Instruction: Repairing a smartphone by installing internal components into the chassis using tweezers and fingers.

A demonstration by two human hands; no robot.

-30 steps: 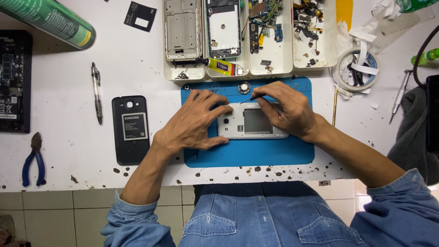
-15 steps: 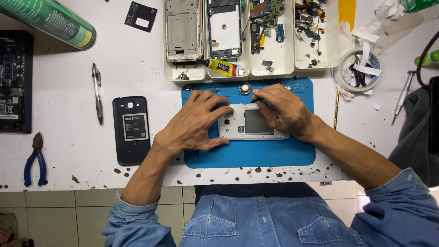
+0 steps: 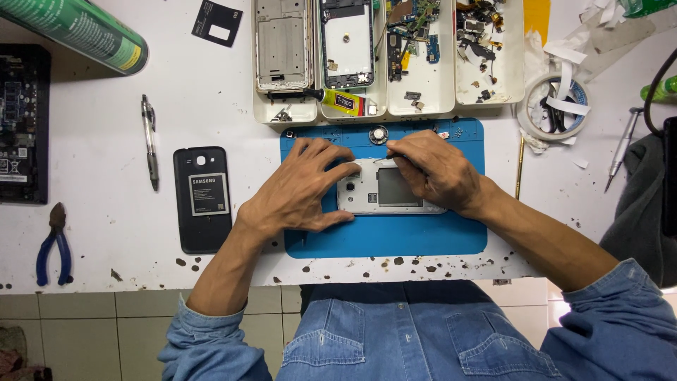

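Observation:
A white phone body [image 3: 392, 190] with its back cover off lies on a blue work mat [image 3: 384, 236]. My left hand [image 3: 300, 189] grips its left end, thumb under the lower edge and fingers over the top. My right hand [image 3: 437, 173] rests on the phone's right end and pinches a thin metal tool, its tip [image 3: 381, 159] at the phone's upper edge. A small round metal part [image 3: 379, 134] sits on the mat just above.
A black back cover [image 3: 203, 197] lies left of the mat, beside a pen [image 3: 149, 141] and blue-handled pliers [image 3: 54, 245]. White trays [image 3: 282, 113] with phone frames, a glue tube [image 3: 342, 101] and small parts sit behind. A tape roll [image 3: 557, 106] and screwdriver [image 3: 622, 149] lie right. A green can [image 3: 84, 32] rests at top left.
My right hand has drawn in slightly toward the phone's upper edge, fingers more curled on the tool. My left hand keeps its grip.

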